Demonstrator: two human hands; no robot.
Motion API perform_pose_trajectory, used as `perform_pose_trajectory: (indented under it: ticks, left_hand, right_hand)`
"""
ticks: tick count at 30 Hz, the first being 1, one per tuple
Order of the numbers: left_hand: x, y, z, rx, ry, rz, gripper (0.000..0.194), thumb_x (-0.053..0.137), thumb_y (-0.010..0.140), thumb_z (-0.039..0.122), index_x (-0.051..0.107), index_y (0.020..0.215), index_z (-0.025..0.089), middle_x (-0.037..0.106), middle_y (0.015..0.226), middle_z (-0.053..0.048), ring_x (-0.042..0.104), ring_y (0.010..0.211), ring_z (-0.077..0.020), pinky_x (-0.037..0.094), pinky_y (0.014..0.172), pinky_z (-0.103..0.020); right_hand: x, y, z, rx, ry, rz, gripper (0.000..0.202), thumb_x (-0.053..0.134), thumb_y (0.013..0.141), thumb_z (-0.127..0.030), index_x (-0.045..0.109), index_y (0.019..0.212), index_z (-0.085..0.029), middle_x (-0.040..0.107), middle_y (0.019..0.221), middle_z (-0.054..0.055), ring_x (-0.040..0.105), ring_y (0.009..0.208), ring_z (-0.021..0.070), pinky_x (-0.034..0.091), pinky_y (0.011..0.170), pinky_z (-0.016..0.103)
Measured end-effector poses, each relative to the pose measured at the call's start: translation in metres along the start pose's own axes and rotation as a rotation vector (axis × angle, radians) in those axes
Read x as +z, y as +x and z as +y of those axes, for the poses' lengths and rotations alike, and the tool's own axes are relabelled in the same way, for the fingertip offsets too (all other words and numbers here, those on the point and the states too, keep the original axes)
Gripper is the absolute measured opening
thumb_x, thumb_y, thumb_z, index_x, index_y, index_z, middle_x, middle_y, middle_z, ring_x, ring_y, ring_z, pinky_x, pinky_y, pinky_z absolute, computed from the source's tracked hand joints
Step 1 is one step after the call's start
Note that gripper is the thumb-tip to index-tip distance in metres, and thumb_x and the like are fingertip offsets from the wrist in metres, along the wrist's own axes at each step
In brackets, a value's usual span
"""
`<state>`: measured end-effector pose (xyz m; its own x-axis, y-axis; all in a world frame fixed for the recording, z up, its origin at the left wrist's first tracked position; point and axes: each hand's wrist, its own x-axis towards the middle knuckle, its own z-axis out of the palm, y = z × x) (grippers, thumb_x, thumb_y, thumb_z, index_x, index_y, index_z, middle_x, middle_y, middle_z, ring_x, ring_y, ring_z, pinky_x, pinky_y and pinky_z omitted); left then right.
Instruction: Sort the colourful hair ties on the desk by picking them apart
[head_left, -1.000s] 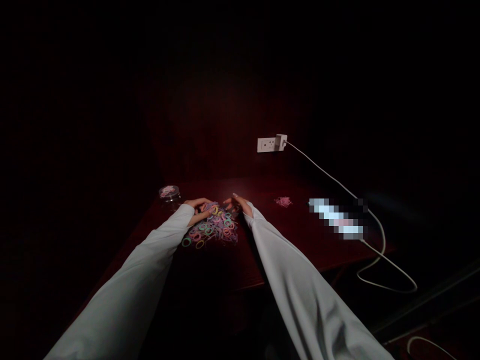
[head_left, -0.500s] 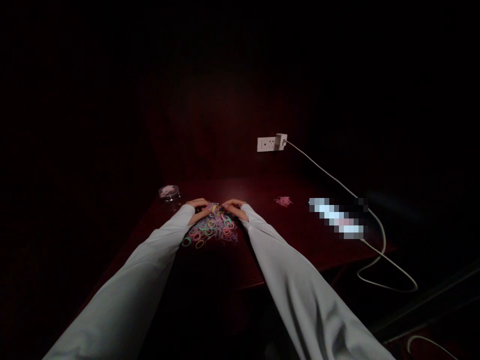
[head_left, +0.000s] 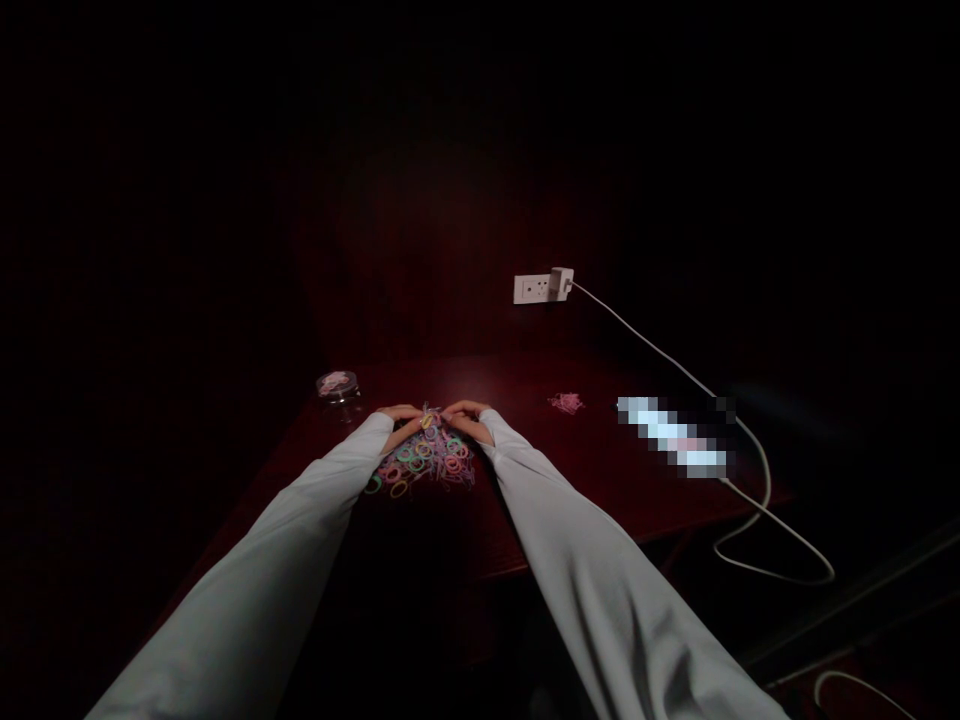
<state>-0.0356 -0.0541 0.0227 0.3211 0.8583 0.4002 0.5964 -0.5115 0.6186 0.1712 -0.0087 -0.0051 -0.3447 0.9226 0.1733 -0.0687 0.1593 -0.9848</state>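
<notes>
A heap of small elastic hair ties [head_left: 420, 462] in purple, pink, green and yellow lies on the dark red table. Both hands are at its far edge, their fingertips almost meeting. My left hand [head_left: 401, 420] comes in from the left, fingers bent inward and thumb toward the heap. From the right, my right hand [head_left: 469, 418] curls its fingers and thumb together in a pinch. Between the thumbs is a yellow hair tie [head_left: 427, 422]. What the fingertips grip is too small and dim to make out.
A clear round container [head_left: 338, 386] with pinkish contents stands back left. A small pink pile [head_left: 567, 402] lies to the right. Beyond it is a pixelated bright device [head_left: 671, 437] with a white cable [head_left: 645, 340] running to a wall socket [head_left: 532, 289].
My left hand has shifted slightly right, and its fingers now lie closer to the right hand. The yellow hair tie between the thumbs has moved slightly. The heap looks much the same.
</notes>
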Motion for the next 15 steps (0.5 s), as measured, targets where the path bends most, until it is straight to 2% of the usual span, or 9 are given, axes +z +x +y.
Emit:
perform_pose_trajectory:
  ticks: [4, 8, 11, 15]
  left_hand:
    - [-0.001, 0.000, 0.000, -0.002, 0.028, -0.009, 0.029, 0.061, 0.090, 0.042, 0.077, 0.093, 0.018, 0.076, 0.096, -0.009, 0.069, 0.092, -0.0233, 0.052, 0.089, -0.033]
    - [-0.002, 0.000, 0.003, 0.034, 0.054, 0.005, 0.030, 0.062, 0.088, 0.041, 0.076, 0.092, 0.015, 0.073, 0.088, -0.008, 0.065, 0.083, -0.0212, 0.050, 0.082, -0.032]
    - [-0.002, 0.000, 0.006, 0.032, 0.068, 0.009, 0.027, 0.064, 0.086, 0.040, 0.075, 0.091, 0.016, 0.069, 0.083, -0.005, 0.061, 0.077, -0.0189, 0.049, 0.078, -0.031]
    - [-0.004, -0.001, 0.011, 0.006, 0.059, 0.023, 0.023, 0.065, 0.083, 0.038, 0.073, 0.090, 0.017, 0.066, 0.079, -0.002, 0.058, 0.074, -0.0174, 0.047, 0.076, -0.029]
  right_hand:
    - [0.001, 0.000, -0.002, 0.025, 0.023, -0.010, 0.045, 0.088, 0.053, -0.056, 0.068, 0.070, -0.019, 0.062, 0.059, -0.004, 0.048, 0.054, 0.0086, 0.032, 0.055, 0.024]
    - [0.001, 0.000, -0.003, 0.020, -0.018, -0.037, 0.050, 0.090, 0.046, -0.055, 0.068, 0.071, -0.018, 0.060, 0.058, -0.006, 0.040, 0.050, 0.0060, 0.027, 0.051, 0.023]
    - [0.000, -0.001, -0.003, 0.031, -0.068, -0.032, 0.044, 0.089, 0.051, -0.050, 0.068, 0.071, -0.018, 0.058, 0.058, -0.006, 0.038, 0.050, 0.0060, 0.027, 0.052, 0.023]
    - [-0.003, -0.003, -0.006, 0.037, -0.103, -0.052, 0.034, 0.086, 0.059, -0.044, 0.067, 0.070, -0.018, 0.058, 0.060, -0.005, 0.043, 0.054, 0.0081, 0.032, 0.057, 0.024]
